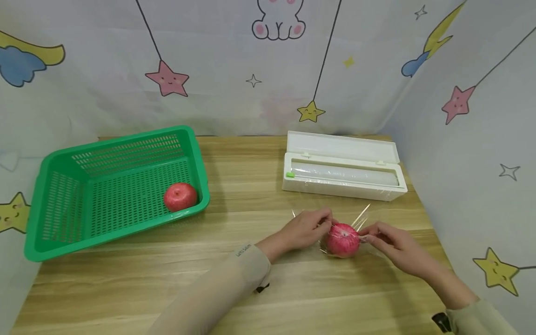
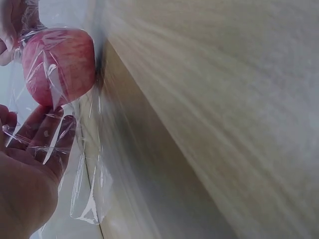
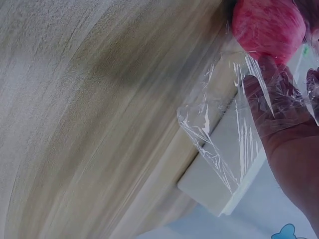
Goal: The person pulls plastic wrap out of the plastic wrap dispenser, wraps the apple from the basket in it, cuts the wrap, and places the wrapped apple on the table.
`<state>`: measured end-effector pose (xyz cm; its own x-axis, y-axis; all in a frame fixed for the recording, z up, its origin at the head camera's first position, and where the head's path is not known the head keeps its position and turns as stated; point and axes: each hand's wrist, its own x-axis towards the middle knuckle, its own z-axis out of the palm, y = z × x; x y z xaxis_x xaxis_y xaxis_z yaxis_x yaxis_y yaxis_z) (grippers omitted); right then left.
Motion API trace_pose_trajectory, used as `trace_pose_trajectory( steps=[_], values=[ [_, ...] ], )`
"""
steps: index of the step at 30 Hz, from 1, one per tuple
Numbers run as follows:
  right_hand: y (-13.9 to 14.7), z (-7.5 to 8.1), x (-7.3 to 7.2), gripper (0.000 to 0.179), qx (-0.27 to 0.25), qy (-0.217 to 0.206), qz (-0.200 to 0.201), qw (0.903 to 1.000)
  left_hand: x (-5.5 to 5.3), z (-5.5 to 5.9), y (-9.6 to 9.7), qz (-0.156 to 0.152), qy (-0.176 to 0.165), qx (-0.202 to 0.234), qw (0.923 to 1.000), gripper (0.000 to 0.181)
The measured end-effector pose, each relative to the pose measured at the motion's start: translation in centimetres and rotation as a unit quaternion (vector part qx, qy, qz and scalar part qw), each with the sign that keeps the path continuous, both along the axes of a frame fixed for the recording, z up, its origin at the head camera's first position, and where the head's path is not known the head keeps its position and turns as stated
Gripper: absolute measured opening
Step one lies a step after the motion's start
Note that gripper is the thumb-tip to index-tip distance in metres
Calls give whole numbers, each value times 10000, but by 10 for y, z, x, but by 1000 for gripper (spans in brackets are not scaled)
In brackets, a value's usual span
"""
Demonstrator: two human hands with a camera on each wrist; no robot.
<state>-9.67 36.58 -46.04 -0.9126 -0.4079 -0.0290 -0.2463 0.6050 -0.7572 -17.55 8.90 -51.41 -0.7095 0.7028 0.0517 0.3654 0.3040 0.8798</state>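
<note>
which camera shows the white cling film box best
The head view: cling film box whole, lid open, roll visible. Right wrist shows only part, behind clear film; left wrist, none I can make out.

On the left of the wood-grain worktop (image 1: pixel 247 186), a green perforated plastic basket (image 1: pixel 197 158) is placed, and one red apple (image 1: pixel 180 196) is held inside, in its near right corner. The far side is lined by a pale backdrop (image 1: pixel 222 42), printed with a smiling pink star (image 1: pixel 168 79), a smiling yellow star (image 1: pixel 310 111) and a partly cropped cartoon animal (image 1: pixel 278 23).
</note>
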Motion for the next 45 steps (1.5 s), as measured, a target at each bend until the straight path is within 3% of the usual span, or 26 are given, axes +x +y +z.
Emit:
trace_pose_trajectory(
  steps=[8,15,23,28,33,37,42,45],
  values=[
    [-2,-9,0,21,309,519,165,9980,2,-4,1,122,-54,46,9999,13],
    [0,-25,-2,17,75,19,112,9999,2,-8,-2,128,-339,339,9988,16],
    [2,-29,-7,7,381,151,57,9991,2,-7,-1,197,-864,582,9944,6],
    [2,-28,-6,29,455,-82,48,9989,2,-9,0,156,-1088,743,9912,16],
    [2,-26,-5,29,491,-127,-1,9987,3,-10,-2,5,-1218,729,9899,21],
    [2,-27,-4,28,540,-43,-28,9985,4,-11,-6,-168,-1101,475,9926,21],
    [3,-29,-3,28,580,142,-2,9982,3,-10,-12,-242,-300,45,9992,20],
    [3,-31,-3,28,583,248,-7,9980,2,-8,-17,-163,-302,143,9993,23]
  ],
)
